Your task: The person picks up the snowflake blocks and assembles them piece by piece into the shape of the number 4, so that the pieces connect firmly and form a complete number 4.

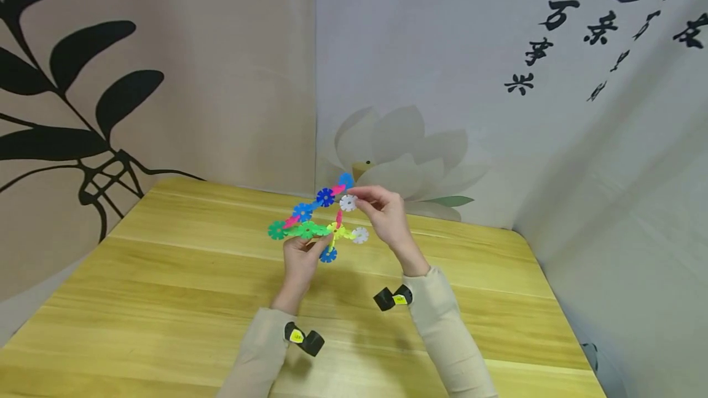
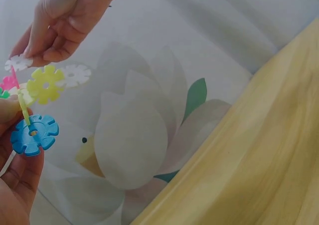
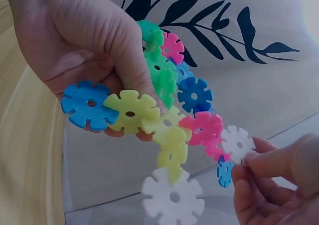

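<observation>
My left hand grips a linked shape of notched plastic snowflake discs above the table, with its thumb near the yellow discs. Green discs run leftward from there, and a branch of blue and pink discs rises toward the back. A blue disc and a white disc stick out from the yellow ones. Between thumb and fingers, my right hand pinches another white snowflake disc. That disc meets a pink disc; how firmly they are joined, I cannot tell.
Below the hands spreads a wooden table. A cloth backdrop with printed leaves, a flower and characters stands behind and beside it. Each sleeve carries a small black wrist camera.
</observation>
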Demonstrator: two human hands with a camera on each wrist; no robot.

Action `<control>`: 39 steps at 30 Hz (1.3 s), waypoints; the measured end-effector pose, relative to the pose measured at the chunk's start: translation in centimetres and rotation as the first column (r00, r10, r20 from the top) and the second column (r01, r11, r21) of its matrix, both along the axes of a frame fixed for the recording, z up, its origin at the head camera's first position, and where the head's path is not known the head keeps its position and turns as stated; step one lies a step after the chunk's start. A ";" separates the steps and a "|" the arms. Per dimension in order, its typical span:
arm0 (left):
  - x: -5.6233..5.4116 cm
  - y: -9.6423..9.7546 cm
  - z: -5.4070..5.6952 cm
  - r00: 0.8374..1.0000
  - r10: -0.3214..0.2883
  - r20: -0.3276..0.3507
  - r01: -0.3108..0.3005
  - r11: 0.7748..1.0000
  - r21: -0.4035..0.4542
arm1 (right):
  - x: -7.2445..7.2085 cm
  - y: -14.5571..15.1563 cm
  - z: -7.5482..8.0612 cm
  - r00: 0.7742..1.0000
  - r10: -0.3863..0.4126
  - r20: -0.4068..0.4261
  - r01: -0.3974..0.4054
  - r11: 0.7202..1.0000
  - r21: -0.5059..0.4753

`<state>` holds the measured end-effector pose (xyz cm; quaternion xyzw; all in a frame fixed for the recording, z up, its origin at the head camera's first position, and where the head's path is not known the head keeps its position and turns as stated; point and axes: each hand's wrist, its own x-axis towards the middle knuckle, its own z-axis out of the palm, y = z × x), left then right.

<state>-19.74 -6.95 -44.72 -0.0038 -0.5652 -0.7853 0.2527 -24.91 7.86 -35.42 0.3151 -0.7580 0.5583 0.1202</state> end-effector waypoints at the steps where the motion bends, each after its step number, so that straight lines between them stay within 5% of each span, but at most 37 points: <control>1: 0.0 0.0 0.0 1.000 -0.004 -0.003 0.004 1.000 -0.001 | 0.0 0.0 0.0 1.000 -0.001 0.001 0.001 1.000 0.011; 11: 0.2 0.0 -0.1 1.000 -0.012 -0.016 0.012 0.999 -0.034 | 0.1 -0.1 0.3 0.999 -0.019 0.038 0.016 0.998 0.068; 22: 0.2 0.4 -0.3 0.999 0.033 -0.008 -0.033 0.999 0.005 | 0.2 -0.5 -0.1 0.999 -0.007 -0.032 0.011 0.992 0.127; 29: 0.2 0.5 -0.7 0.998 0.056 -0.005 -0.056 0.998 0.031 | 0.3 -1.3 -0.4 0.998 -0.040 0.041 0.035 0.993 0.117; 35: 0.2 0.4 -0.6 0.999 0.025 0.019 -0.026 0.999 0.045 | 0.3 -1.1 -1.0 0.997 -0.051 0.065 0.043 0.993 0.109; 39: 0.0 0.3 -0.3 0.999 -0.023 0.048 0.022 0.999 0.037 | 0.8 -0.6 -1.2 0.998 -0.034 0.048 0.034 0.999 0.008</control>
